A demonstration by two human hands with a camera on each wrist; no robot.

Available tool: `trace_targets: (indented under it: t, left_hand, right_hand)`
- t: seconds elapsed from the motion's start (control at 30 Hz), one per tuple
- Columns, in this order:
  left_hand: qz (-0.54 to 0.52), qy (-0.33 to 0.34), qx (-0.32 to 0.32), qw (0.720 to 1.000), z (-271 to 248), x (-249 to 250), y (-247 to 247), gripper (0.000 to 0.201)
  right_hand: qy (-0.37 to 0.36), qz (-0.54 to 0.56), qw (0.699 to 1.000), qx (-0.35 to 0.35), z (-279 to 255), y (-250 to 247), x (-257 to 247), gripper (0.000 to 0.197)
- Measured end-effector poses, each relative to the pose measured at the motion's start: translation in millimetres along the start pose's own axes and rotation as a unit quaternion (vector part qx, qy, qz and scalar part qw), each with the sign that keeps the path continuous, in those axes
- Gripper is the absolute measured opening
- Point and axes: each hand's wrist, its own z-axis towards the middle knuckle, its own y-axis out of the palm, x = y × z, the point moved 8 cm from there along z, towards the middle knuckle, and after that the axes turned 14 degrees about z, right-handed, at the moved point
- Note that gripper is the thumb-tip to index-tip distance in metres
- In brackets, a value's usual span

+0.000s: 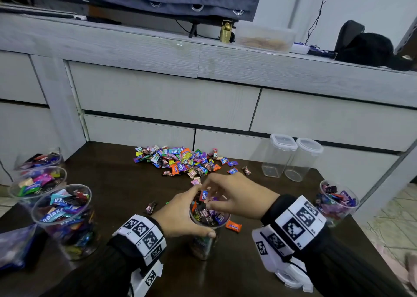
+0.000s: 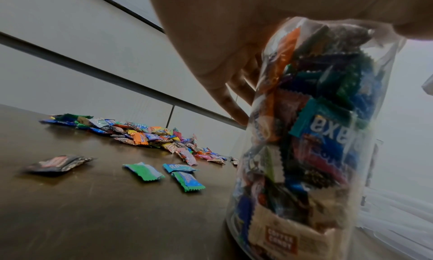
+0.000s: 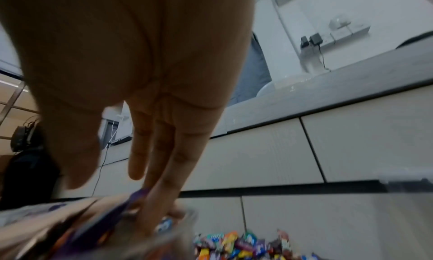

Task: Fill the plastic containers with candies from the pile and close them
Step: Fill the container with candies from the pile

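A clear plastic container [image 1: 206,243], packed with wrapped candies almost to its rim, stands at the front of the dark table [image 1: 112,183]. My left hand [image 1: 178,215] grips it near the top, thumb in front and fingers behind; the left wrist view shows the fingers [image 2: 225,97] curled round the container [image 2: 304,134]. My right hand [image 1: 234,197] is over the mouth. Its straight fingers [image 3: 164,162] touch the top candies, thumb apart. A red candy [image 1: 204,195] stands on end by the fingertips. The candy pile [image 1: 180,161] lies further back.
Three open filled containers [image 1: 67,217] stand at the left edge, another [image 1: 336,202] at the right. Two empty lidded containers [image 1: 291,156] stand back right. Loose candies, one orange [image 1: 233,226], one dark [image 1: 150,207], lie beside the held container. White drawers rise behind the table.
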Motion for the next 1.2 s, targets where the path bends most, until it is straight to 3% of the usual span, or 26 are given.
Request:
trace_targets:
  t: [0.1, 0.23, 0.37, 0.43, 0.5, 0.57, 0.73, 0.93, 1.03, 1.2]
  left_hand:
    - [0.0, 0.002, 0.012, 1.0, 0, 1, -1, 0.085]
    - [-0.006, 0.005, 0.009, 1.0, -1, 2, 0, 0.086]
    - [-0.026, -0.006, 0.0, 1.0, -1, -2, 2, 0.092]
    - [-0.023, -0.004, 0.003, 1.0, -1, -2, 3, 0.101]
    - [-0.022, 0.004, 0.009, 1.0, -1, -1, 4, 0.104]
    - [-0.023, 0.007, 0.008, 1.0, 1, -1, 5, 0.105]
    - [0.036, 0.0, -0.058, 0.998, 2, -11, 16, 0.109]
    - [0.266, -0.046, -0.174, 0.947, -7, -27, 42, 0.084]
    - [0.323, -0.06, -0.206, 0.922, -10, -29, 56, 0.078]
    - [0.361, -0.066, -0.219, 0.904, -11, -32, 68, 0.075]
  right_hand:
    - [-0.011, -0.069, 0.998, -0.009, 8, 19, 0, 0.029]
    - [-0.021, -0.061, 0.998, -0.011, 8, 24, 4, 0.025]
    - [-0.022, -0.013, 0.996, 0.082, 0, -2, 6, 0.019]
    - [0.001, -0.001, 0.995, 0.1, -4, -2, 10, 0.033]
    - [0.05, 0.02, 0.997, 0.057, -6, 15, 17, 0.065]
    - [0.084, 0.006, 0.996, 0.026, -7, 33, 20, 0.082]
    - [0.107, -0.039, 0.993, 0.031, -10, 35, 24, 0.083]
    - [0.159, -0.058, 0.985, -0.014, -39, 21, 44, 0.082]
    - [0.202, -0.073, 0.977, -0.006, -57, 3, 67, 0.081]
    - [0.283, -0.096, 0.953, 0.044, -70, -38, 111, 0.076]
